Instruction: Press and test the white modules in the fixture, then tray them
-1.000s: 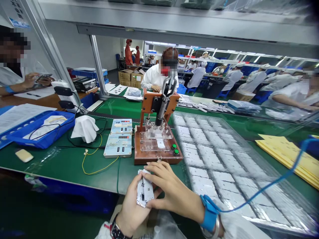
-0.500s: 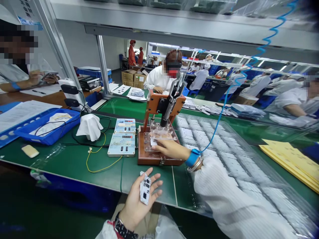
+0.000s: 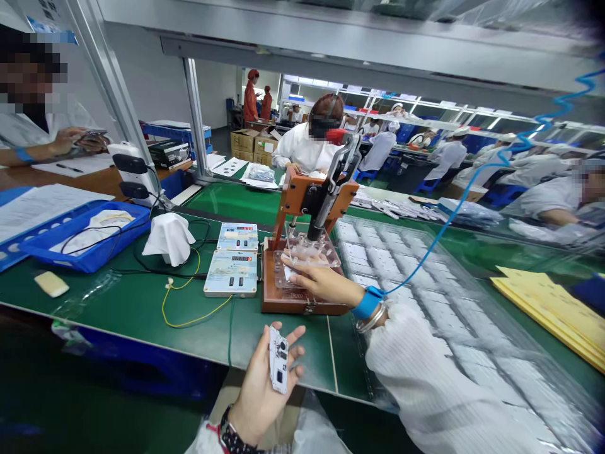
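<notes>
A white circuit board (image 3: 278, 360) with black parts lies across the palm and fingers of my left hand (image 3: 258, 384), which holds it in front of the bench edge. My right hand (image 3: 326, 285) reaches into the orange and brown press fixture (image 3: 302, 307). Its thumb and fingers are on another white circuit board (image 3: 288, 276) in the clear holder; the fingertips are partly hidden below the clear upper plate (image 3: 309, 249). Above that plate stands the tilted metal lever (image 3: 331, 186) of the press. Two meter boxes (image 3: 230, 274) with red digits sit left of the fixture.
A clear tray of white boards (image 3: 416, 290) lies to the right, near yellow sheets (image 3: 553, 309). On the left are a blue tray (image 3: 89, 243), a white cloth (image 3: 169, 238) and loose cables. A coiled blue cord (image 3: 442, 227) runs to my right wristband. Co-workers sit opposite and at left.
My left hand has turned a little, and its fingers curl more around the board. My right hand stays at the fixture. The camera view has shifted slightly.
</notes>
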A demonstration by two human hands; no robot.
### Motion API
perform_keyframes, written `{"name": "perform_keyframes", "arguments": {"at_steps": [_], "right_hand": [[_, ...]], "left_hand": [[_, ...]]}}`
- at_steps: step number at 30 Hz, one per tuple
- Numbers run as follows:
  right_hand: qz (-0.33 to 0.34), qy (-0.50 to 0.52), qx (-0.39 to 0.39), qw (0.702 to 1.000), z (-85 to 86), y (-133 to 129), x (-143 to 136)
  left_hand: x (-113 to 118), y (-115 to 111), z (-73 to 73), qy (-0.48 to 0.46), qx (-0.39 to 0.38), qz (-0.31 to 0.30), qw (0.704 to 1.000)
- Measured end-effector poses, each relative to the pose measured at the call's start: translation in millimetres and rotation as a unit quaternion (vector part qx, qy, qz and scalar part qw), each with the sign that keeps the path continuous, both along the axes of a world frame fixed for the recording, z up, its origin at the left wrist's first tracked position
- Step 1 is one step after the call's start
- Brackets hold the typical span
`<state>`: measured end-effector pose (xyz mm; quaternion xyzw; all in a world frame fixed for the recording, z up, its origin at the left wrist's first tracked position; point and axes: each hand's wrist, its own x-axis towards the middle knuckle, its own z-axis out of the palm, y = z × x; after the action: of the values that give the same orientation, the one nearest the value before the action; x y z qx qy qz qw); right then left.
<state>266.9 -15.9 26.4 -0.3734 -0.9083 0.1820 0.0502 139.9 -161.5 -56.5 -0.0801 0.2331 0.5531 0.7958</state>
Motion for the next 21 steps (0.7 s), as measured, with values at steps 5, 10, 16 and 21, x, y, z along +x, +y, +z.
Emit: {"name": "perform_keyframes", "arguments": {"at_steps": [5, 10, 16, 21], "right_hand": [[-0.026, -0.066, 0.009, 0.997, 12.1, -2.4, -3.2], [-0.053, -0.064, 0.075, 0.994, 4.3, -9.6, -10.0], [-0.099, -0.035, 0.099, 0.990, -5.5, -19.3, -19.6], [-0.104, -0.036, 0.099, 0.989, -7.2, -19.8, -19.7]], "left_hand": [[-8.6, -1.8, 1.2, -0.034, -0.003, -0.017, 0.999], [-20.6, -10.4, -2.3, -0.031, 0.008, -0.047, 0.998], [-23.5, -19.1, -6.2, -0.030, 0.033, -0.053, 0.998], [-27.3, -18.5, -10.1, -0.022, 0.032, -0.048, 0.998]]}}
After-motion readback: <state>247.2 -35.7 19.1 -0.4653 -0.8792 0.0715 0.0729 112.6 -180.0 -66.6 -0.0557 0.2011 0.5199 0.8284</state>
